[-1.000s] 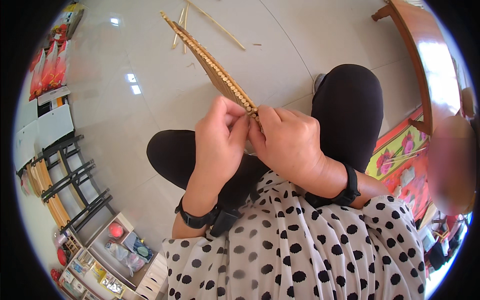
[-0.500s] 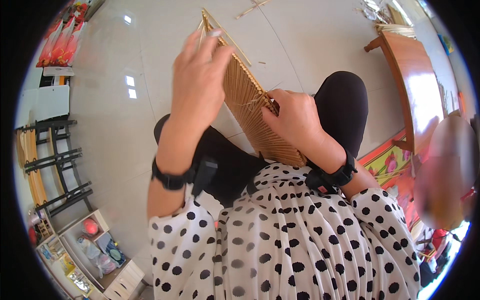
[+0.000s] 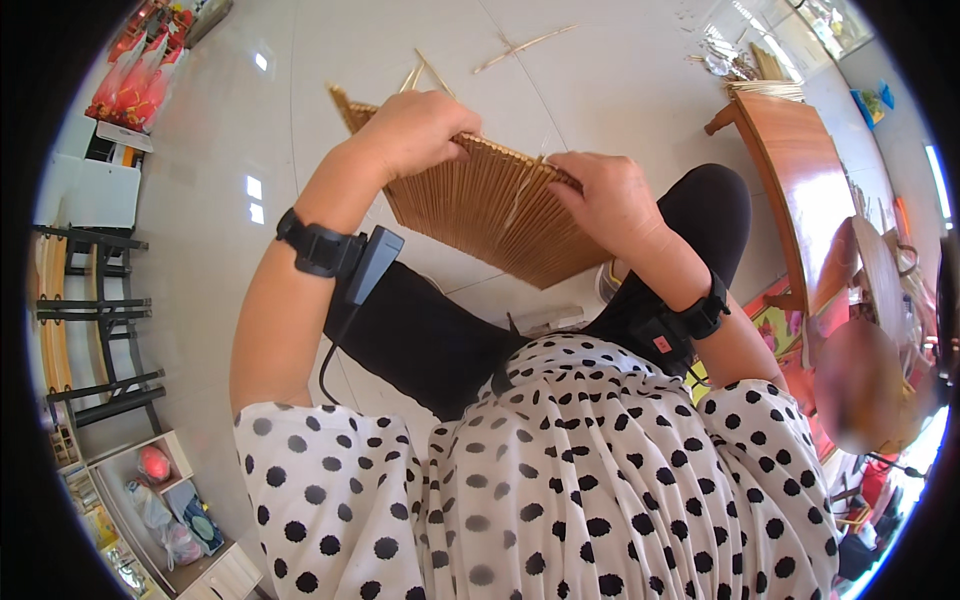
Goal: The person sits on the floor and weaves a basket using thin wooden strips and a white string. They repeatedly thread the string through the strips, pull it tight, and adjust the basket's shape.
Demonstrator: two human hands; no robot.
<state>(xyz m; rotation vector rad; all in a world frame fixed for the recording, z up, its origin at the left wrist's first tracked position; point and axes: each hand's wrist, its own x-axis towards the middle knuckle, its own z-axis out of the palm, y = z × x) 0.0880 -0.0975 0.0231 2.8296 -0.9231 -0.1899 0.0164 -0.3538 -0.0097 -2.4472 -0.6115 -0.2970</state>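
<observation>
A brown mat of thin stalks (image 3: pixel 490 215), laid side by side like a screen, hangs tilted between my two hands above my lap. My left hand (image 3: pixel 415 132) is closed over its upper edge toward the left, with the fingers curled behind it. Closer to its right end, my right hand (image 3: pixel 612 198) grips the same edge between thumb and fingers. Pale loose strands (image 3: pixel 522 190) stick out of the mat just left of my right hand. The far left corner of the mat stands up beyond my left hand.
Loose stalks (image 3: pixel 515 50) lie on the tiled floor ahead. A wooden bench (image 3: pixel 790 165) stands at the right, with a stalk bundle (image 3: pixel 770 90) at its far end. Black-framed folding furniture (image 3: pixel 95 310) and an open shelf (image 3: pixel 185 510) are at the left. A blurred person (image 3: pixel 860 385) is at the right.
My left hand has come down onto the mat's edge and closed on it. The mat has swung to lie more crosswise, its near end lifted off my lap. My right hand still grips it.
</observation>
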